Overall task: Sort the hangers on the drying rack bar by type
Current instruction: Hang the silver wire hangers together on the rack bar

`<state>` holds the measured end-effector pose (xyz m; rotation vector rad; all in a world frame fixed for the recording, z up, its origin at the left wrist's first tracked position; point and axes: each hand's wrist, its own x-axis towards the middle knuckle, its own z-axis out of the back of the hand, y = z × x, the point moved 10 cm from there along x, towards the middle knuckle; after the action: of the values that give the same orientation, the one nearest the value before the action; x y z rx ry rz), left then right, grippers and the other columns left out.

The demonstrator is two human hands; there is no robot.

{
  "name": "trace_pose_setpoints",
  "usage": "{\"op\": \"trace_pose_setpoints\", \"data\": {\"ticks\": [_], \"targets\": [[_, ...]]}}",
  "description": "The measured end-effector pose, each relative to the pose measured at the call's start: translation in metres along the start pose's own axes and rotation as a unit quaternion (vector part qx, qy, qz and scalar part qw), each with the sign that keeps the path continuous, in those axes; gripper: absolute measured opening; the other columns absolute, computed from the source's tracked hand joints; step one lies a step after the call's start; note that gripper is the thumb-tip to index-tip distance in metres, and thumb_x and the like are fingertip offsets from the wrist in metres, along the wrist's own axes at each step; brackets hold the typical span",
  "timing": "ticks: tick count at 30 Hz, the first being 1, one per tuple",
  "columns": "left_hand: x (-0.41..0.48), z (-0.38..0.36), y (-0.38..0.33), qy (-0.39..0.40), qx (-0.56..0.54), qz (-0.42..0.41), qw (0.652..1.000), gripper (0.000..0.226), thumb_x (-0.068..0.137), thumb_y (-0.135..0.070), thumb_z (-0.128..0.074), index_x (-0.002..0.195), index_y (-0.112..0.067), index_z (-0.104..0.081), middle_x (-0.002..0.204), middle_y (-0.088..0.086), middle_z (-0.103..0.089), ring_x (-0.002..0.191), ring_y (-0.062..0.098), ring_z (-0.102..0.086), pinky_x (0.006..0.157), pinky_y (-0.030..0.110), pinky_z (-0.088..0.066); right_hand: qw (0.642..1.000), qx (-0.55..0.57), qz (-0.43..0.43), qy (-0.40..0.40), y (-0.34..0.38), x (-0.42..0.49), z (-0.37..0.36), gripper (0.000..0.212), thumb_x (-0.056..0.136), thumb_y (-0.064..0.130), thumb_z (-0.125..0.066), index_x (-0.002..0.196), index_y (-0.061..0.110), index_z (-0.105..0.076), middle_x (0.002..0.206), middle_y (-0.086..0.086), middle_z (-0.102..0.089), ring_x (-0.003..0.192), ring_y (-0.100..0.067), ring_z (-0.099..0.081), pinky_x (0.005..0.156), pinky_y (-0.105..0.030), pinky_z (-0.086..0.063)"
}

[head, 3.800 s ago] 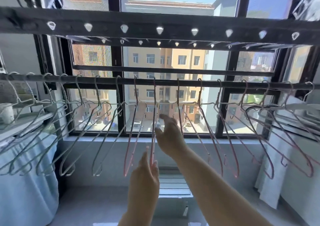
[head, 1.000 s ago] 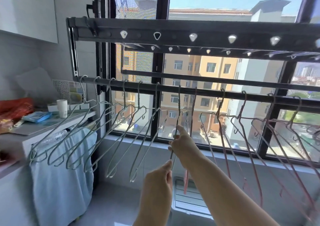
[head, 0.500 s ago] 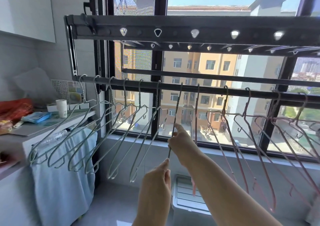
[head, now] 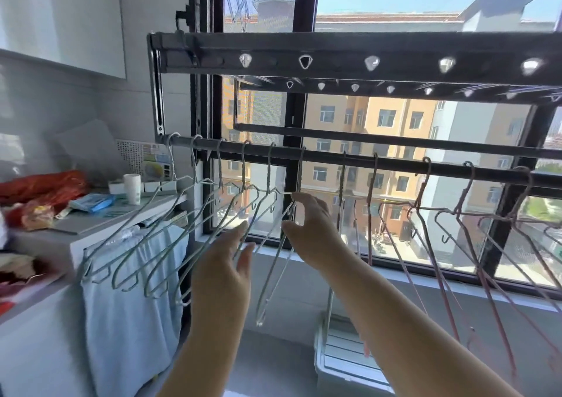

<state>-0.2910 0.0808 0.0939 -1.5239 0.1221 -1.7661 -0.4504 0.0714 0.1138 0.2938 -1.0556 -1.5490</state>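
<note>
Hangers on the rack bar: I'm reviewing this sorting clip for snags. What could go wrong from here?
The pale green hangers overlap closely beside the left hand; pushing another in could tangle their lower ends. The hanger by the right hand hangs tilted and might swing or slip off the bar.

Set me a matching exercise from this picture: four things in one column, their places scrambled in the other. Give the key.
Things
1. grey hangers
2. pink hangers
3. white cup
4. light blue cloth

Places
A. hanging below the edge of the countertop
B. on the right part of the bar
C. standing on the countertop
D. on the left part of the bar

Pairs: 1-D, 2-B, 3-C, 4-A
</note>
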Motion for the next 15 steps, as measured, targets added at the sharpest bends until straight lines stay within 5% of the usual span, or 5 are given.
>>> {"op": "trace_pose_setpoints", "data": {"ticks": [5,11,15], "targets": [[0.040,-0.030,0.037,0.083,0.065,0.048,0.993,0.042,0.084,-0.013,-0.061,0.124,-0.006,-0.052,0.115,0.015,-0.063,0.104,0.024,-0.062,0.089,0.026,-0.045,0.999,-0.009,-0.023,0.038,-0.003,0.001,-0.022,0.052,0.089,0.016,-0.050,0.137,0.025,-0.032,0.144,-0.001,-0.025,0.119,-0.028,-0.046,0.092,-0.034,-0.043],[0.045,-0.043,0.062,0.095,0.094,0.071,0.989,0.007,0.084,-0.006,-0.059,0.085,-0.003,-0.066,0.072,0.010,-0.067,0.055,0.014,-0.053,0.048,0.014,-0.035,0.999,-0.005,-0.030,0.040,-0.006,0.004,-0.015,0.050,0.088,0.015,-0.052,0.134,0.025,-0.036,0.140,-0.004,-0.030,0.095,-0.020,-0.042,0.074,-0.023,-0.039],[0.037,-0.052,0.061,0.087,0.047,0.080,0.992,0.012,0.084,-0.006,-0.059,0.091,-0.002,-0.068,0.078,0.006,-0.068,0.067,0.020,-0.064,0.059,0.019,-0.045,0.998,-0.010,-0.043,0.041,-0.011,0.003,-0.012,0.049,0.089,0.015,-0.051,0.134,0.025,-0.036,0.138,-0.004,-0.033,0.092,-0.019,-0.042,0.053,-0.014,-0.034]]}}
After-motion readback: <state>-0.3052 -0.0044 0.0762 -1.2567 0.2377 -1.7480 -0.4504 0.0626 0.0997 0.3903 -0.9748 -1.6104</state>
